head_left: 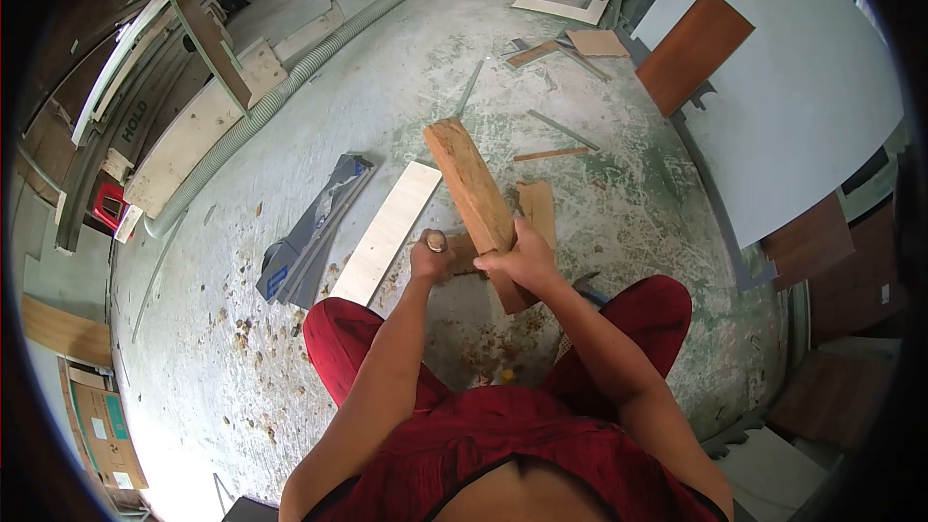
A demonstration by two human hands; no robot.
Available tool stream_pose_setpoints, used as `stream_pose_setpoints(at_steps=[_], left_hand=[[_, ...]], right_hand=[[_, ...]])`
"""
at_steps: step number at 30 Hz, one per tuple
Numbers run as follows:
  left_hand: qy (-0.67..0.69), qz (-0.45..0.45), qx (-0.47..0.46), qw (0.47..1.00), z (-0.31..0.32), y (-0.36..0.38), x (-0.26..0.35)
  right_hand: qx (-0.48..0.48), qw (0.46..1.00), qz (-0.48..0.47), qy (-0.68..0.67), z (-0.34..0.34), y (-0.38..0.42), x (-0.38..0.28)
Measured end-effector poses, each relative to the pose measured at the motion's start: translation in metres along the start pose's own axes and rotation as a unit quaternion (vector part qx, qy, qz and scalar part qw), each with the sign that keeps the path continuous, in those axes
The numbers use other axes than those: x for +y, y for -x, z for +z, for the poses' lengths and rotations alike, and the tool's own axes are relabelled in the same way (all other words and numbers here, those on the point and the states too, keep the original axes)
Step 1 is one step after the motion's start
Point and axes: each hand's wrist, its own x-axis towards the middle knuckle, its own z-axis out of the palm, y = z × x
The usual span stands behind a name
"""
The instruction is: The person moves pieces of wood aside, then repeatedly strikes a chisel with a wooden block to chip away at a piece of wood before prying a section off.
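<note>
My right hand (523,259) is closed around the lower part of a thick wooden beam (468,179), which is held at a slant in front of me. Beside it, my left hand (431,259) makes a fist around a tool with a round wooden handle (437,241). Only the handle's end shows clearly, and the tool's kind is hidden. Behind the hands, a brown wood piece (466,253) is partly covered by the beam. Near my right knee lies a dark curved metal piece (588,285), partly hidden.
A pale board (389,232) and grey strips (324,222) lie on the floor to the left. Wood chips (242,333) are scattered around. A ribbed hose (290,82) runs along the back left. Large panels (773,87) lean at the right, with a reddish-brown board (694,50) against them.
</note>
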Motion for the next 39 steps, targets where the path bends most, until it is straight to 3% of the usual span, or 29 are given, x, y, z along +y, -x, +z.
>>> stream_pose_setpoints(at_steps=[3, 6, 12, 15, 18, 21, 24, 27, 29, 30, 33, 36, 39], left_hand=[[0.041, 0.006, -0.027, 0.999, 0.001, 0.004, -0.003], [0.081, 0.001, -0.021, 0.997, 0.006, -0.003, -0.008], [0.072, 0.051, -0.005, 0.996, -0.001, -0.005, -0.008], [0.016, 0.045, -0.024, 0.999, 0.005, -0.015, -0.026], [0.008, 0.056, -0.002, 0.998, 0.002, -0.006, -0.014], [0.011, 0.077, -0.012, 0.997, -0.005, 0.0, -0.002], [0.053, 0.07, 0.005, 0.996, 0.002, -0.011, -0.016], [0.012, 0.138, 0.051, 0.989, 0.003, -0.012, -0.017], [-0.049, 0.206, 0.059, 0.975, 0.004, -0.015, -0.031], [-0.001, 0.16, 0.044, 0.986, 0.004, -0.011, -0.026], [0.096, 0.053, 0.005, 0.994, 0.0, -0.009, -0.02], [0.116, 0.006, -0.014, 0.993, 0.003, -0.013, -0.03], [0.169, -0.002, 0.021, 0.985, 0.002, -0.011, -0.025]], right_hand=[[0.001, 0.999, -0.042, -0.015, -0.001, 0.008, -0.017], [0.029, 0.987, -0.151, -0.043, 0.006, 0.01, -0.016], [-0.08, 0.98, -0.091, 0.155, 0.009, 0.012, -0.014], [-0.149, 0.961, 0.006, 0.232, 0.018, 0.003, 0.007], [-0.128, 0.967, -0.039, 0.219, 0.016, 0.006, 0.0], [-0.046, 0.98, -0.162, 0.104, 0.009, 0.018, -0.026], [-0.021, 0.98, -0.186, 0.062, 0.007, 0.023, -0.038], [-0.03, 0.969, -0.183, 0.161, 0.016, 0.015, -0.014], [-0.098, 0.969, -0.085, 0.209, 0.018, 0.009, 0.0], [-0.132, 0.963, -0.036, 0.231, 0.017, 0.008, 0.001], [-0.103, 0.977, -0.016, 0.188, 0.016, 0.005, -0.006], [-0.037, 0.996, -0.084, 0.004, 0.012, 0.002, 0.001], [-0.029, 0.985, -0.068, -0.157, -0.003, -0.002, -0.01]])
